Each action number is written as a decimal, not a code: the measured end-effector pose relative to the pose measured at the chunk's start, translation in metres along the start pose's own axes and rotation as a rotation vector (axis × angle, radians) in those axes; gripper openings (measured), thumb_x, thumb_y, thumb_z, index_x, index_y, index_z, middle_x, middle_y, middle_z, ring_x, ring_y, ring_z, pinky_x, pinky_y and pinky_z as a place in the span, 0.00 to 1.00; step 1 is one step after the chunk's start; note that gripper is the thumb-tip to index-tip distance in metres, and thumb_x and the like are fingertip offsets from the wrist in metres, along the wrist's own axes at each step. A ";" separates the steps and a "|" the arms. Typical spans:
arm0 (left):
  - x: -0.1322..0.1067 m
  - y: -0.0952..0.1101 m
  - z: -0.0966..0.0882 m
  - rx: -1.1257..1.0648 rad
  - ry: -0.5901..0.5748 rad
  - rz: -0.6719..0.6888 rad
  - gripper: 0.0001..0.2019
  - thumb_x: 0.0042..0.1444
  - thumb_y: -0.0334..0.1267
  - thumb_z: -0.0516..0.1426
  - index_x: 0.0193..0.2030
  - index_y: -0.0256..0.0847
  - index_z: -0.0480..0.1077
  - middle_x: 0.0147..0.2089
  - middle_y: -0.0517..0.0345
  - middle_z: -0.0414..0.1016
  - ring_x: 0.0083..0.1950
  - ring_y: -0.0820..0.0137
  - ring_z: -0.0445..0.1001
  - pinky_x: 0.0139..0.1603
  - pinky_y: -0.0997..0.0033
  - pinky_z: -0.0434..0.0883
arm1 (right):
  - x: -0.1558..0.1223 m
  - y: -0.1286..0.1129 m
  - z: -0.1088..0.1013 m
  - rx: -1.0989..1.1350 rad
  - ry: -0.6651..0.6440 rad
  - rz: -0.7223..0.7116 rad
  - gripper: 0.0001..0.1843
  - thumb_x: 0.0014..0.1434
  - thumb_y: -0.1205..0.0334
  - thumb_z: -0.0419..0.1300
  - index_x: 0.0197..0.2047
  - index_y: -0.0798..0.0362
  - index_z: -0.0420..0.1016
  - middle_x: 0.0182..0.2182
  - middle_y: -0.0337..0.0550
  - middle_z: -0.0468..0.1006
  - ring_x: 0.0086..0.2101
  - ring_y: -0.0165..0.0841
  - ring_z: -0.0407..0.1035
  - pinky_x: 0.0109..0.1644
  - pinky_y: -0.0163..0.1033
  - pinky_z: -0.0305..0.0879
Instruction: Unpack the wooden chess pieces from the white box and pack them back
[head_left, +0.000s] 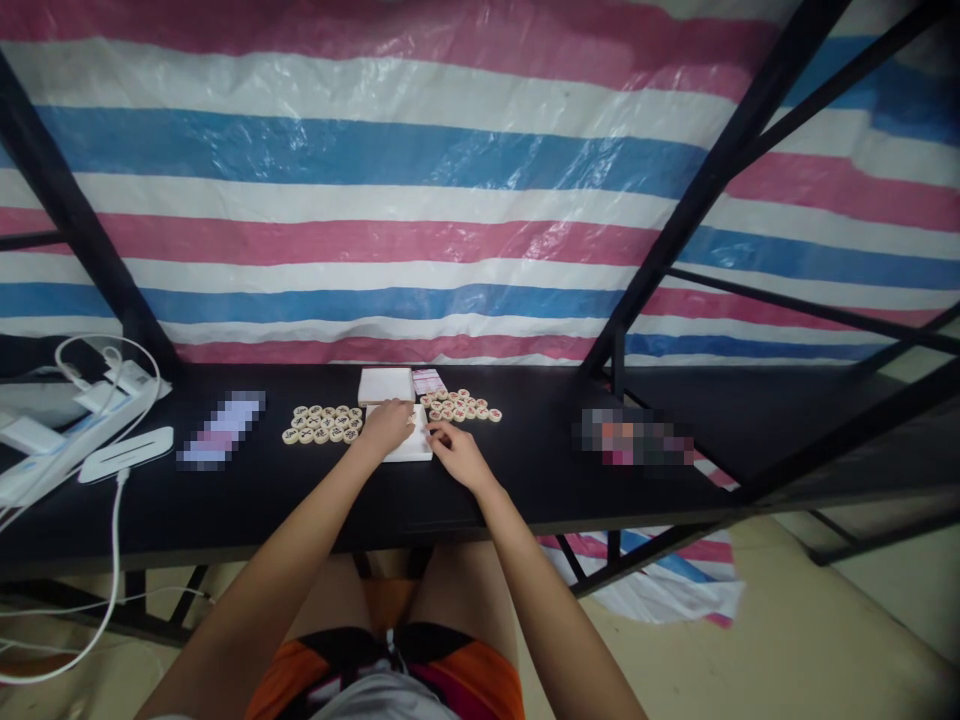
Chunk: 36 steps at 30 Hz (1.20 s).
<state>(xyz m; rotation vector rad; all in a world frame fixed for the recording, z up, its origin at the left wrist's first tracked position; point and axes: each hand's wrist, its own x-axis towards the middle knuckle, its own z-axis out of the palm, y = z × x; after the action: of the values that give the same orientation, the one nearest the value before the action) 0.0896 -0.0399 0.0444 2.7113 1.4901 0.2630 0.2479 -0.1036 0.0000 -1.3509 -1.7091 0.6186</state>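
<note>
A shallow white box (pixel 409 447) lies on the black table in front of me. Over its left part is my left hand (pixel 388 427), back up, with the fingers bent down and closed at a small pale Chinese chess piece (pixel 411 418). My right hand (pixel 459 456) is at the box's right edge, its fingers curled and thumb and forefinger against the side. Left of the box, round chess pieces with dark marks (pixel 322 424) lie in rows. To the right, pieces with red marks (pixel 461 405) form a looser group. Behind sits a second white box part (pixel 385 386).
A printed paper slip (pixel 429 381) lies behind the boxes. A blurred-out flat item (pixel 223 430) is on the left, and another blurred item (pixel 634 437) on the right. At far left are a power strip (pixel 90 415) and a white charging pad (pixel 127 454) with cables. Black frame posts (pixel 675 220) flank the table.
</note>
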 end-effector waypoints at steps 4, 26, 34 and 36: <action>0.001 0.007 0.001 -0.043 -0.018 -0.016 0.13 0.57 0.34 0.53 0.47 0.34 0.69 0.45 0.40 0.75 0.48 0.57 0.74 0.43 0.65 0.69 | 0.000 0.003 0.001 -0.004 0.010 -0.011 0.15 0.55 0.59 0.52 0.43 0.52 0.74 0.27 0.37 0.75 0.29 0.30 0.67 0.39 0.34 0.62; -0.026 -0.143 -0.033 -0.095 0.050 -0.367 0.11 0.53 0.39 0.55 0.40 0.36 0.74 0.38 0.51 0.78 0.36 0.67 0.72 0.38 0.71 0.64 | 0.000 0.005 0.002 -0.034 0.006 -0.019 0.16 0.56 0.58 0.52 0.45 0.53 0.74 0.27 0.38 0.75 0.29 0.31 0.68 0.39 0.35 0.62; -0.028 -0.135 -0.036 -0.046 0.038 -0.321 0.10 0.56 0.36 0.53 0.36 0.38 0.75 0.38 0.49 0.77 0.40 0.60 0.73 0.42 0.61 0.65 | 0.000 0.005 0.002 -0.023 0.003 -0.016 0.16 0.56 0.58 0.52 0.45 0.53 0.74 0.27 0.38 0.75 0.28 0.31 0.68 0.39 0.36 0.63; -0.032 -0.121 -0.035 -0.010 0.098 -0.282 0.11 0.58 0.35 0.50 0.37 0.38 0.74 0.44 0.44 0.75 0.47 0.56 0.71 0.47 0.57 0.64 | 0.000 0.005 0.002 -0.029 0.012 -0.022 0.15 0.57 0.59 0.52 0.45 0.53 0.73 0.28 0.39 0.75 0.30 0.31 0.68 0.41 0.36 0.63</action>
<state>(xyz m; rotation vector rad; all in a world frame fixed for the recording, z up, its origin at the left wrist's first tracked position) -0.0341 -0.0038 0.0615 2.4700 1.8645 0.3938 0.2486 -0.1014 -0.0054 -1.3518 -1.7273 0.5744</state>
